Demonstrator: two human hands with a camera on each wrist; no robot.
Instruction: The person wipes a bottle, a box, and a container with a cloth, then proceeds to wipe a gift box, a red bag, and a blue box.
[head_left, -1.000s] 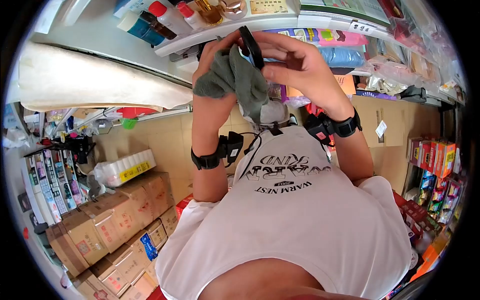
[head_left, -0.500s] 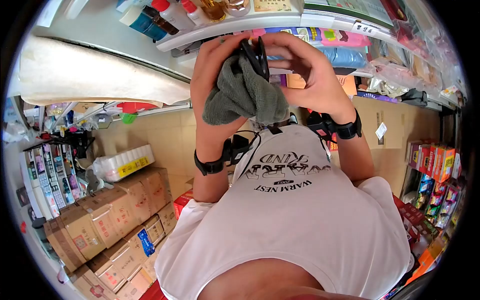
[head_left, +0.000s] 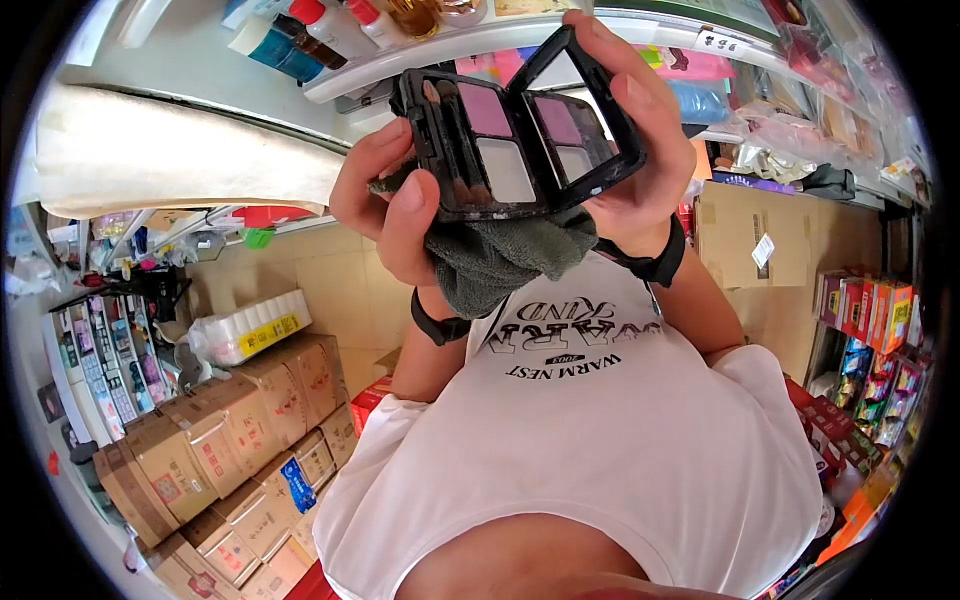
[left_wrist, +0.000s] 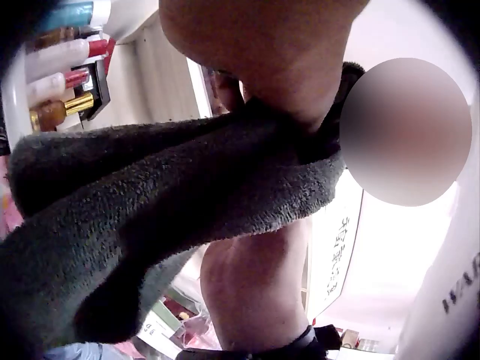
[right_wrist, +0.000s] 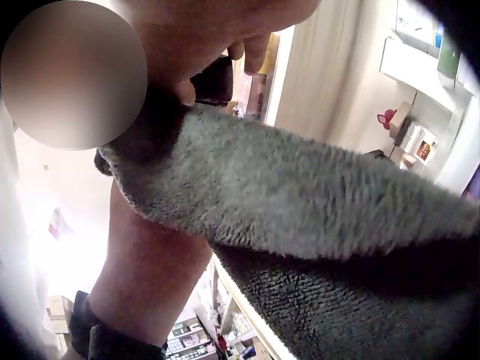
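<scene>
A black makeup palette (head_left: 508,197) is held unfolded above the chest in the head view, showing a purple pan, a pale pan and small applicators; its mirrored lid (head_left: 625,125) reflects the pans. My left hand (head_left: 390,205) grips the palette's left side, together with a dark grey-green cloth (head_left: 505,262) that hangs beneath. The lid's right edge is pinched by my right hand (head_left: 650,150). Both wrist views are largely filled by the cloth (left_wrist: 195,180) (right_wrist: 262,187), which hides most of the palette and fingertips.
Bottles (head_left: 275,48) stand on the shelf (head_left: 480,42) at the top. Packaged goods (head_left: 705,102) lie at upper right. Stacked cartons (head_left: 225,435) are at lower left, with a pale covered surface (head_left: 180,165) above. Colourful boxes (head_left: 868,310) fill the right shelving.
The palette was nearly edge-on behind the cloth; it now faces the head camera, spread wider. My left hand has moved down and left, and the cloth hangs below the palette.
</scene>
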